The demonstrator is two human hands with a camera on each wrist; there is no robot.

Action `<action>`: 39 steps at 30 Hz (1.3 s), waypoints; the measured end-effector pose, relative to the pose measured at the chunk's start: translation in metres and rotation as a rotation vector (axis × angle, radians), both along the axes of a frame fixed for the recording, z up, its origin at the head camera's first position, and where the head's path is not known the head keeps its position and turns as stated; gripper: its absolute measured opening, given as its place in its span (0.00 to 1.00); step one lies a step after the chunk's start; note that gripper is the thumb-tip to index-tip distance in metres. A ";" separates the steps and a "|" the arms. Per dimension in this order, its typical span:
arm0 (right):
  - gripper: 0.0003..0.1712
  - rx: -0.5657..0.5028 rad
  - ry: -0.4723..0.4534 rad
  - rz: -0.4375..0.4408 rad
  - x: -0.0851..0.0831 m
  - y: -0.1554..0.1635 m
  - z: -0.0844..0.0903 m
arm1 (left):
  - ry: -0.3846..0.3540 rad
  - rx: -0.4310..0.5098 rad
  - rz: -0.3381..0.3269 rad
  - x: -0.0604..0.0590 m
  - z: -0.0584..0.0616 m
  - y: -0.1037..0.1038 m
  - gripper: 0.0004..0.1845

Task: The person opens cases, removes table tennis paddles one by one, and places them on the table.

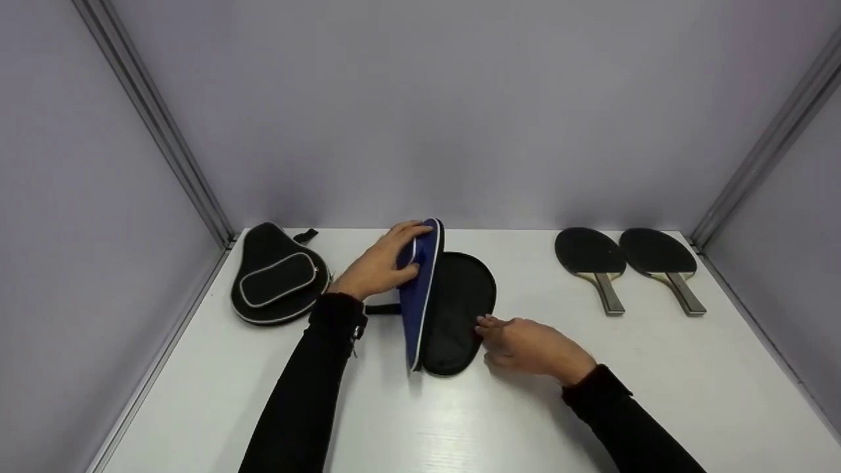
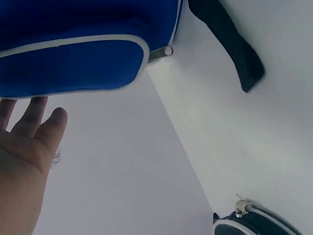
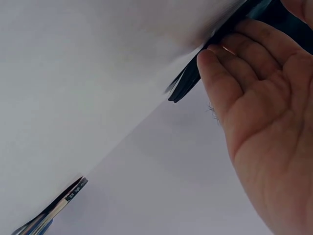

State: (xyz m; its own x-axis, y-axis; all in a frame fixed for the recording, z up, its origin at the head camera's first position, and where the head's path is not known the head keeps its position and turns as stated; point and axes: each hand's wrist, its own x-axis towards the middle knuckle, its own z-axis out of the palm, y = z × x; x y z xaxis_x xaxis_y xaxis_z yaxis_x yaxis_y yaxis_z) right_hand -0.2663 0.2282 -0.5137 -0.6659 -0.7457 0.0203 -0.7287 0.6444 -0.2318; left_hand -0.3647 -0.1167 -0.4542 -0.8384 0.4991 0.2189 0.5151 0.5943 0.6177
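A blue table tennis paddle case (image 1: pixel 419 295) with white piping stands unfolded, one half raised on edge. Its other half, showing black lining (image 1: pixel 458 309), lies flat on the table. My left hand (image 1: pixel 384 259) holds the raised blue half from the left, fingers at its upper edge and thumb against the outer face. In the left wrist view, the blue pocket (image 2: pixel 73 66) hides some of those fingertips. My right hand (image 1: pixel 525 346) touches the lining half's right rim with nearly straight fingers; in the right wrist view they lie along the dark edge (image 3: pixel 188 81).
A black paddle case (image 1: pixel 279 279) with a zipped pocket lies at the left of the white table. Two black paddles, one nearer (image 1: pixel 591 253) and one farther right (image 1: pixel 660 253), lie at the back right. Grey walls (image 1: pixel 433 118) enclose the back and sides.
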 end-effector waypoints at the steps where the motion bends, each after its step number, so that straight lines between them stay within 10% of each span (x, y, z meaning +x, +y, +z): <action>1: 0.26 -0.001 0.003 0.004 0.000 -0.001 0.000 | 0.006 -0.010 -0.004 -0.001 -0.001 0.003 0.43; 22: 0.26 0.021 0.019 -0.017 0.001 -0.006 0.001 | -0.046 -0.244 0.085 -0.005 -0.038 0.025 0.51; 39: 0.25 -0.012 0.016 -0.008 0.001 -0.003 0.002 | -0.023 -0.290 0.076 -0.001 -0.042 0.038 0.45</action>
